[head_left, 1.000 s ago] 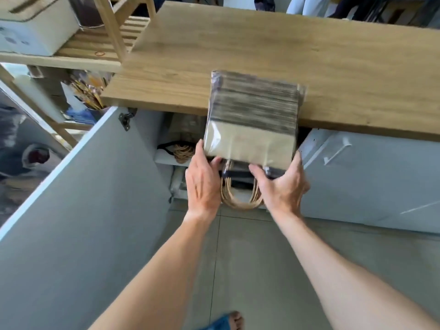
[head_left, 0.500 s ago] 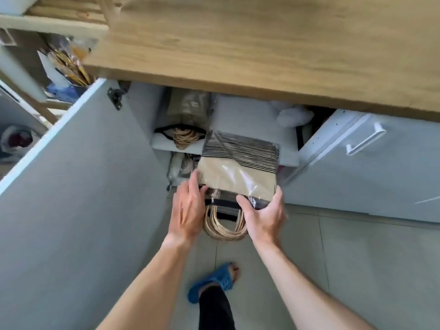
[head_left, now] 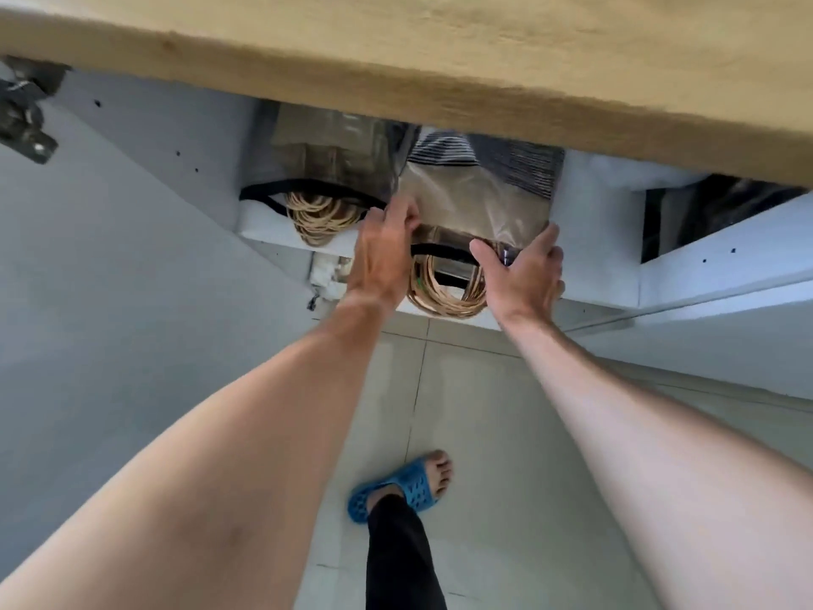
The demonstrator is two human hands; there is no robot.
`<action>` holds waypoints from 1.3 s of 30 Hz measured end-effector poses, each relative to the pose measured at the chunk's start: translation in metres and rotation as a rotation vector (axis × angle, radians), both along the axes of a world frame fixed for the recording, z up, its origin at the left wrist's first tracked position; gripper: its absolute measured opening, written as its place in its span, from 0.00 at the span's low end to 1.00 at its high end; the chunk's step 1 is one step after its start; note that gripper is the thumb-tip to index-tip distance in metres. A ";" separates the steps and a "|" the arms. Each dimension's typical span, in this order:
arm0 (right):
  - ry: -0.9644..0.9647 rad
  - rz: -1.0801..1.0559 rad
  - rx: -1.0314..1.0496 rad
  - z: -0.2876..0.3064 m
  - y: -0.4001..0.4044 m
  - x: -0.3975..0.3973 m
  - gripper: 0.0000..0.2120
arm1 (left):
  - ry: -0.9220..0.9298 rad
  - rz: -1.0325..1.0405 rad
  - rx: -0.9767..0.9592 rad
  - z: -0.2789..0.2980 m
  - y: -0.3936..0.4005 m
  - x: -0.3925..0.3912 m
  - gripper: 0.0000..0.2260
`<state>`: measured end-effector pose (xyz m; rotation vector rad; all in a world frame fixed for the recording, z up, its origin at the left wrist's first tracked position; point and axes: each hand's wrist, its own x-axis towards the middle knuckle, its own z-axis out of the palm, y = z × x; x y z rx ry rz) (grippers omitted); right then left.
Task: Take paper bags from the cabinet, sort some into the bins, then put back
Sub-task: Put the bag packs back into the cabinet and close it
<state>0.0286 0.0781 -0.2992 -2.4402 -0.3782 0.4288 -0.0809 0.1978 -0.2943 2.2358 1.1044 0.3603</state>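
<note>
Left hand (head_left: 382, 253): positioned at the near left corner of the bundle (head_left: 477, 200), fingers curled over that corner and gripping the plastic wrap. Right hand (head_left: 525, 275): positioned at the near right corner, thumb extended across the near edge, fingers wrapped up the right side of the wrap, grasping it. Both forearms extend from the lower frame toward the cabinet (head_left: 145, 138). The bundle is a stack of brown paper bags sealed in clear plastic; its far end shows dark and light stripes. It lies flat on the white shelf (head_left: 598, 266) inside the open cabinet, with its near end projecting past the shelf front. A black strap and a loop of tan twine handles (head_left: 444, 292) hang from the near end, between the two hands. A second bundle (head_left: 334, 147), also in clear plastic, sits on the same shelf just to the left, touching or nearly touching the first; its own tan handles (head_left: 319, 213) and black strap hang over the shelf edge. The wooden top (head_left: 440, 50) overhangs both bundles and hides their far ends. The left door (head_left: 110, 323) stands open, with a metal hinge (head_left: 24, 121) at its upper corner. The right door (head_left: 726, 275) is partly open. A dark compartment (head_left: 712, 213) is visible to the right of the shelf; its contents cannot be determined. Below, a foot in a blue sandal (head_left: 396, 490) rests on the tiled floor (head_left: 506, 411).
</note>
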 end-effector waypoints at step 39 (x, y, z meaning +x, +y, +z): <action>-0.158 0.337 -0.182 0.235 -0.149 -0.296 0.31 | 0.180 0.201 0.298 0.244 -0.095 -0.391 0.12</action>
